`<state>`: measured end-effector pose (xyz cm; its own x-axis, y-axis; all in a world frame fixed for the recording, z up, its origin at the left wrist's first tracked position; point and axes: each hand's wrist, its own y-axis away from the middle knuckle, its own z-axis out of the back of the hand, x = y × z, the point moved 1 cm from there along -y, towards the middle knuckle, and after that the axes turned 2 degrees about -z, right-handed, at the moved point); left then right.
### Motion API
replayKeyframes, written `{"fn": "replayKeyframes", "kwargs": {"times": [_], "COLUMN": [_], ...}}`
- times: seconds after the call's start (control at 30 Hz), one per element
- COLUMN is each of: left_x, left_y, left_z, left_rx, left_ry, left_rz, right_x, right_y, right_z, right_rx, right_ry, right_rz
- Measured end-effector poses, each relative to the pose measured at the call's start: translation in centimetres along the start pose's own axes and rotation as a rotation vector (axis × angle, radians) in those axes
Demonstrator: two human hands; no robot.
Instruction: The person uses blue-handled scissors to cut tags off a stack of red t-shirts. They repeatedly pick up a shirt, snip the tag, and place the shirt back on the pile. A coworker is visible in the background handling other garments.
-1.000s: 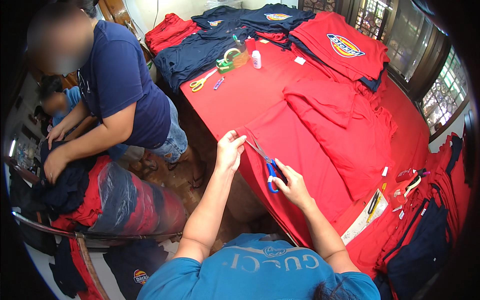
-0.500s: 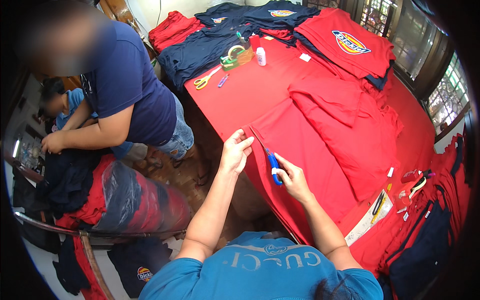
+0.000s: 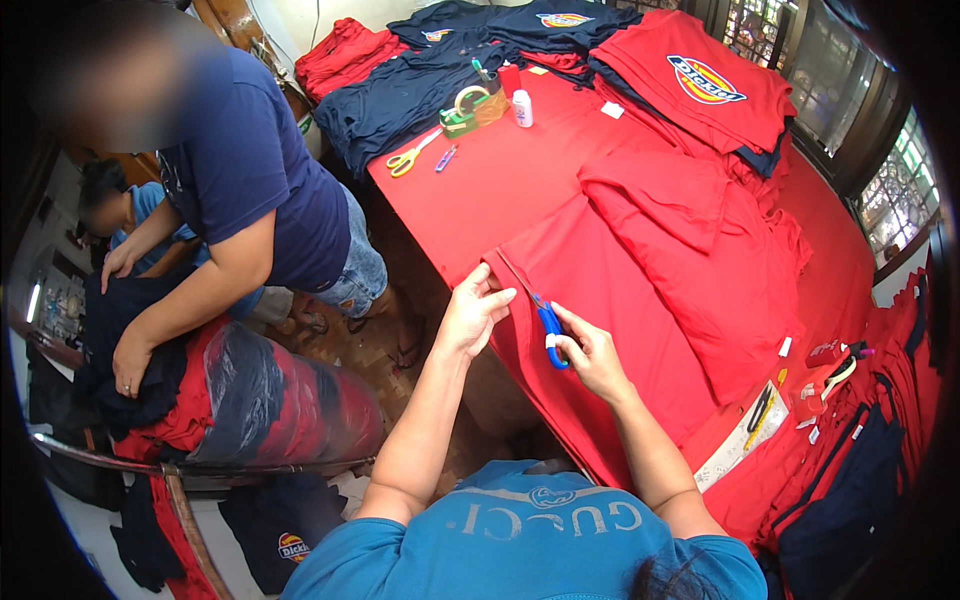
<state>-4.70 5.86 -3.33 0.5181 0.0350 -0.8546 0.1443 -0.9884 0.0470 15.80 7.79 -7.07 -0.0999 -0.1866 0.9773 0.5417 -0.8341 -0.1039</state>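
Note:
Blue-handled scissors (image 3: 550, 335) are gripped in my right hand (image 3: 592, 358), their blades pointing up and left along the edge of a red garment (image 3: 590, 300). That garment lies spread on the table. Between thumb and fingers, my left hand (image 3: 473, 308) pinches the garment's corner at the table's left edge, close to the blade tips. Whether the blades are parted is hard to make out. A second red garment (image 3: 680, 260), loosely folded, lies just right of the first.
Yellow-handled scissors (image 3: 402, 162), a small purple cutter (image 3: 446, 158), a green tape dispenser (image 3: 460, 122) and a white bottle (image 3: 522, 108) stand or lie farther back. Navy garments (image 3: 400, 95) cover the far edge. A co-worker (image 3: 260, 170) stands left beside a wrapped bundle (image 3: 290, 390).
My hands and the scissors stay almost in place. The co-worker's hands have moved apart, one now lower on the dark cloth over the bundle.

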Motion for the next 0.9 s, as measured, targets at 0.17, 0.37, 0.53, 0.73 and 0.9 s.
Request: {"fn": "replayKeyframes", "kwargs": {"times": [0.17, 0.37, 0.53, 0.73, 0.9], "left_x": [1.0, 0.2, 0.5, 1.1, 1.0], "left_y": [-0.9, -0.3, -0.1, -0.4, 0.5], "left_z": [1.4, 0.0, 0.2, 1.2, -0.4], "left_rx": [-0.081, -0.158, -0.126, -0.110, -0.101], "left_ry": [0.061, -0.021, 0.145, 0.206, 0.137], "left_rz": [-0.109, -0.134, -0.128, -0.064, -0.053], "right_x": [-0.5, 0.6, 0.9, 0.6, 1.0], "right_y": [0.5, 1.3, 1.2, 1.2, 0.6], "right_z": [0.2, 0.1, -0.1, -0.4, -0.1], "right_rx": [0.013, -0.042, -0.058, -0.112, -0.116], "right_ry": [0.073, 0.412, 0.394, 0.389, 0.392], "right_rz": [-0.017, 0.228, 0.194, 0.260, 0.278]}}
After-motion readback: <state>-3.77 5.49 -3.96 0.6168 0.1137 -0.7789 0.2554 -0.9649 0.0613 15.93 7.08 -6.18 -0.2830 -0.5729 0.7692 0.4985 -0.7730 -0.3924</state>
